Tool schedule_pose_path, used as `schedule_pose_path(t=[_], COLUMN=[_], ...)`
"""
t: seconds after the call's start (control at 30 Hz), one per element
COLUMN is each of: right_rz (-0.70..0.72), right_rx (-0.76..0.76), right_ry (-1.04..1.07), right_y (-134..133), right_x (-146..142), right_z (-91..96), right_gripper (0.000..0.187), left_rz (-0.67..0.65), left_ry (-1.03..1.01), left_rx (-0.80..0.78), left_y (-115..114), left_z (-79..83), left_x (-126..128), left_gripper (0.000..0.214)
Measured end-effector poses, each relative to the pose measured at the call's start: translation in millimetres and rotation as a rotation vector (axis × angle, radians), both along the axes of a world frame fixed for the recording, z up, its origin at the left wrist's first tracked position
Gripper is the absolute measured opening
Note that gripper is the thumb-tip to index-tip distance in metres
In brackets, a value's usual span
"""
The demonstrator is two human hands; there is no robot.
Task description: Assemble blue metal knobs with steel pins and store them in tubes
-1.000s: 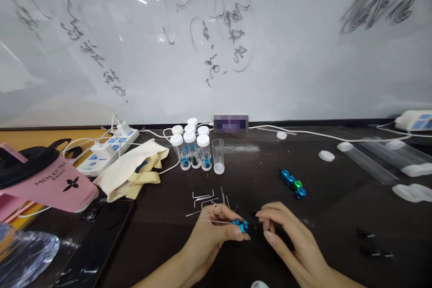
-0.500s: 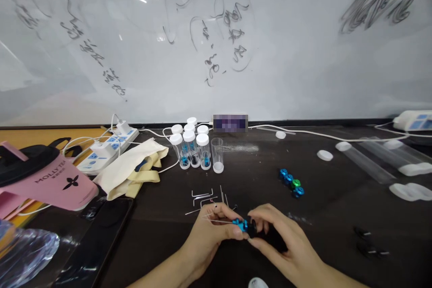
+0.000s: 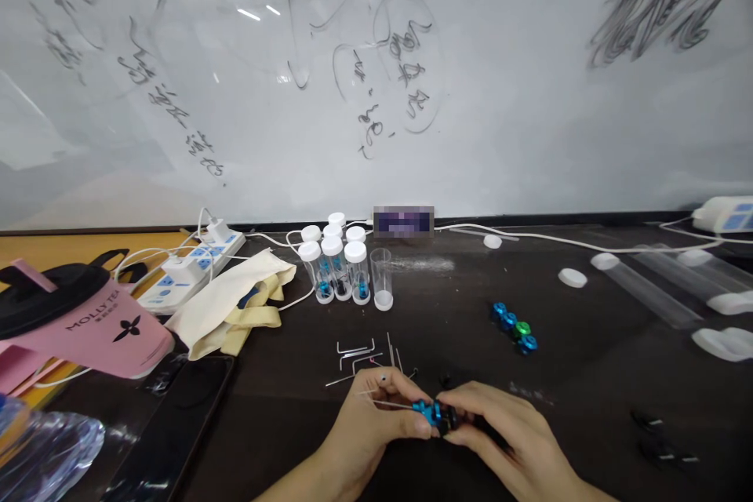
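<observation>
**Black piece point(image 3: 450, 418) now meets the blue part point(image 3: 424, 411)**

A second ago the right hand point(image 3: 509, 425) was apart from the left; now its fingers pinch the black piece against the blue part's end. The left hand point(image 3: 376, 422) still pinches the blue part, a thin metal rod point(image 3: 393, 405) running toward it. Both pieces sit between the hands, over the table point(image 3: 282, 408). The work seems to have reached contact; whether they are joined cannot be told.
</observation>
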State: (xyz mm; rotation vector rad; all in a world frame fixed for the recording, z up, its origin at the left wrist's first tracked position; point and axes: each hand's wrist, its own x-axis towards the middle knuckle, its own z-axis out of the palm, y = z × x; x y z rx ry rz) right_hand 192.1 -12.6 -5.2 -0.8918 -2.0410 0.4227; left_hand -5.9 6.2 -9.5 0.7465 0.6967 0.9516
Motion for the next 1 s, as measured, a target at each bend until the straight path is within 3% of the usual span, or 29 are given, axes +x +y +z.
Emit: schedule_pose_path(t=[0.2,0.47,0.7,1.0], right_rz=[0.013,0.017,-0.014,0.000], right_rx=[-0.071,-0.088,-0.081,-0.059], right_ry=[0.031,0.037,0.038,0.033], right_y=[-1.4,-0.7,-2.1,0.2], right_x=[-1.2,-0.7,-1.6,-0.9], right_z=[0.3,-0.3,3.0,0.0], right_gripper=[0.038,0.019,0.031,0.028], left_rz=[0.017,0.001,0.014,0.019], left_ry=[-0.047,-0.043,-0.029,-0.034], left_rx=[-0.035,-0.026,-0.037,-0.050], left_y=[-0.8,0.8,-0.7,0.0], left_z=[1.8,1.9,4.2,4.9], left_x=[-1.2,-1.1,-2.0,-2.4], left_gripper=[0.023,0.024,0.022,0.025])
